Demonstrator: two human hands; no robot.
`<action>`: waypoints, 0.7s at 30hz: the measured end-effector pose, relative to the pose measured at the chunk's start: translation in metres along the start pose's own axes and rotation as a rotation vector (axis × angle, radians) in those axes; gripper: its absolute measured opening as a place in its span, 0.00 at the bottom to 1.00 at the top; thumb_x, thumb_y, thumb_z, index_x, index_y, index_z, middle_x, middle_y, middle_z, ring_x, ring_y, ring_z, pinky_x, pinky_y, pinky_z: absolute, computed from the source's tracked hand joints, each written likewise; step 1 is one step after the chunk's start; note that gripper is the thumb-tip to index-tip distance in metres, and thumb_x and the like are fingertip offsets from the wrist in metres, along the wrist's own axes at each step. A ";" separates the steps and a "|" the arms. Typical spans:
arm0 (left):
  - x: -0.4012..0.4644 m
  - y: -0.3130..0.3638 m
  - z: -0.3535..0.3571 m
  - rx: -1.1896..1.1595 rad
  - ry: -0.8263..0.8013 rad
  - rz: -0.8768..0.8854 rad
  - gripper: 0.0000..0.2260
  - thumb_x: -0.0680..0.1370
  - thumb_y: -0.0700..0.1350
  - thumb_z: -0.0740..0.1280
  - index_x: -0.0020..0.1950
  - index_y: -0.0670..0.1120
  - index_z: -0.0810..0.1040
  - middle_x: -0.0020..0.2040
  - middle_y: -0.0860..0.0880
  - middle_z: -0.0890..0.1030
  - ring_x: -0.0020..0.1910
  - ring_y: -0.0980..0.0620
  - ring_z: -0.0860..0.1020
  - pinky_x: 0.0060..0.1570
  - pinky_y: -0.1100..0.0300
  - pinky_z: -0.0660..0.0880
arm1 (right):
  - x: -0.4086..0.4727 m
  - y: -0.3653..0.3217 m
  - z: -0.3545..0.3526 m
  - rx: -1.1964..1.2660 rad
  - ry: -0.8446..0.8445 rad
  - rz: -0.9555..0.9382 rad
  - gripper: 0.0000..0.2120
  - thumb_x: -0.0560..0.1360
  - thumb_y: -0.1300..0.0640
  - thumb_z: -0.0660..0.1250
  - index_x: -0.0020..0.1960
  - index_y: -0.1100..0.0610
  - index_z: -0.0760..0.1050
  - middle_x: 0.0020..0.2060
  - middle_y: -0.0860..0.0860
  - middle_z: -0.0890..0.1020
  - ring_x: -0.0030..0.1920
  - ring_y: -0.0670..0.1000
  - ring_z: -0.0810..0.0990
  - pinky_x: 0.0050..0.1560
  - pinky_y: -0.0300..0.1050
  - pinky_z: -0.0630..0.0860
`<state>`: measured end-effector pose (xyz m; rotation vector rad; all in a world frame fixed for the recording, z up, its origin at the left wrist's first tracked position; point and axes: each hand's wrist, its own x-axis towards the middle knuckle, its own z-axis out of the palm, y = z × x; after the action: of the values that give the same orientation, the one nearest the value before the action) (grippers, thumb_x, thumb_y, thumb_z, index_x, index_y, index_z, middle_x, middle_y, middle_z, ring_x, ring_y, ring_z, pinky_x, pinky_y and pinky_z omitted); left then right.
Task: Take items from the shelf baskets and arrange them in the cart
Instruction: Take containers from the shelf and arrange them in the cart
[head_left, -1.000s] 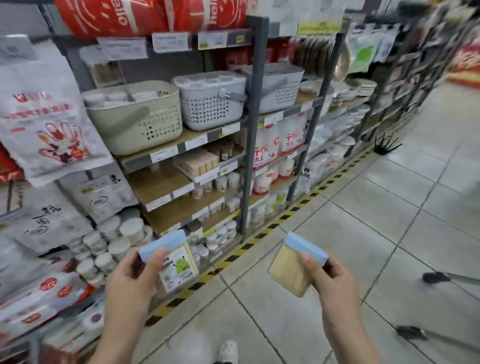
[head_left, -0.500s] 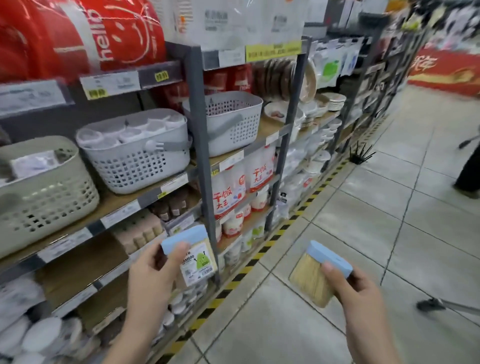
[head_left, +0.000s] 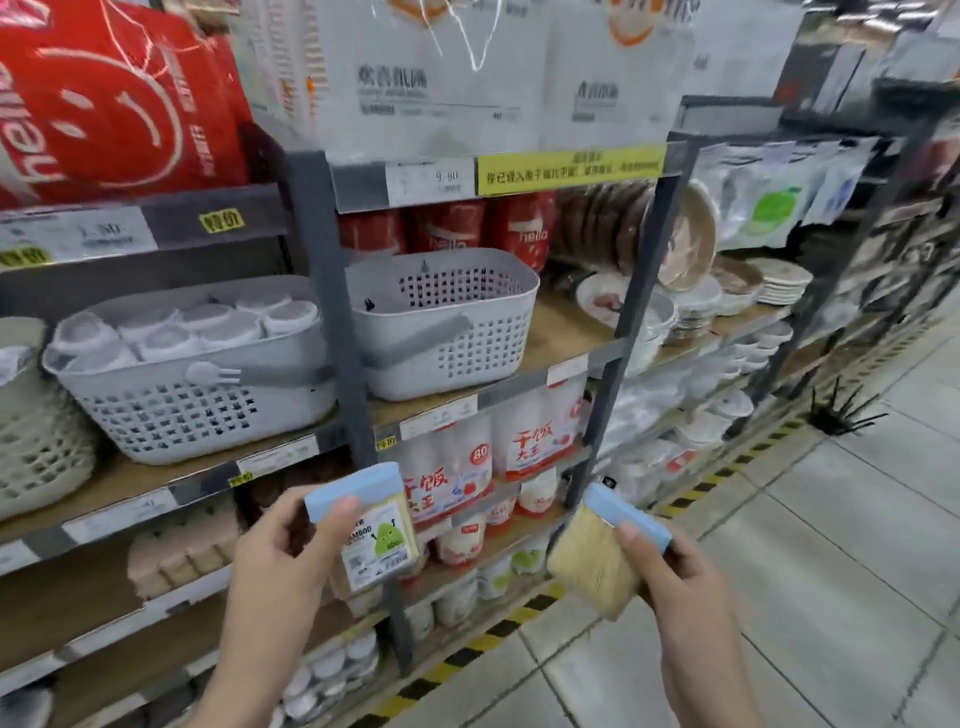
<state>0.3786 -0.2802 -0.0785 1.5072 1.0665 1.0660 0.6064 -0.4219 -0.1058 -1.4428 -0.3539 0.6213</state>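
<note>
Presently, left hand (head_left: 283, 551): grip closed round blue-lidded toothpick box (head_left: 375, 530), label facing camera. Right hand (head_left: 680, 587): grip closed round second blue-lidded box (head_left: 597, 558), tilted, toothpicks showing. Both boxes held low, before shelf rack (head_left: 332, 322). Above: grey basket (head_left: 447, 322), near-empty; beside it, left, grey basket of white tubs (head_left: 182, 374). Cart out of view.
</note>
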 end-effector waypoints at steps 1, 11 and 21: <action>0.006 0.002 0.011 0.002 0.044 0.009 0.09 0.70 0.61 0.66 0.44 0.60 0.81 0.42 0.53 0.83 0.40 0.53 0.80 0.43 0.51 0.75 | 0.019 -0.010 -0.001 -0.011 -0.054 -0.009 0.24 0.56 0.40 0.73 0.48 0.51 0.83 0.43 0.47 0.86 0.44 0.46 0.84 0.43 0.45 0.77; 0.075 0.036 0.077 0.051 0.075 0.079 0.11 0.68 0.61 0.66 0.45 0.60 0.81 0.41 0.52 0.84 0.39 0.53 0.82 0.36 0.59 0.78 | 0.147 -0.072 0.050 -0.062 -0.334 -0.183 0.15 0.63 0.39 0.71 0.45 0.45 0.83 0.41 0.50 0.85 0.46 0.55 0.83 0.46 0.56 0.79; 0.221 0.058 0.130 -0.027 0.205 0.150 0.11 0.70 0.58 0.66 0.44 0.52 0.81 0.39 0.56 0.85 0.38 0.58 0.83 0.33 0.68 0.76 | 0.277 -0.121 0.114 -0.035 -0.306 -0.340 0.02 0.74 0.52 0.71 0.45 0.49 0.82 0.43 0.51 0.85 0.48 0.59 0.82 0.52 0.64 0.79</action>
<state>0.5629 -0.1037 -0.0147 1.4986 1.0861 1.3575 0.7825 -0.1671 -0.0125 -1.2816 -0.8357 0.5581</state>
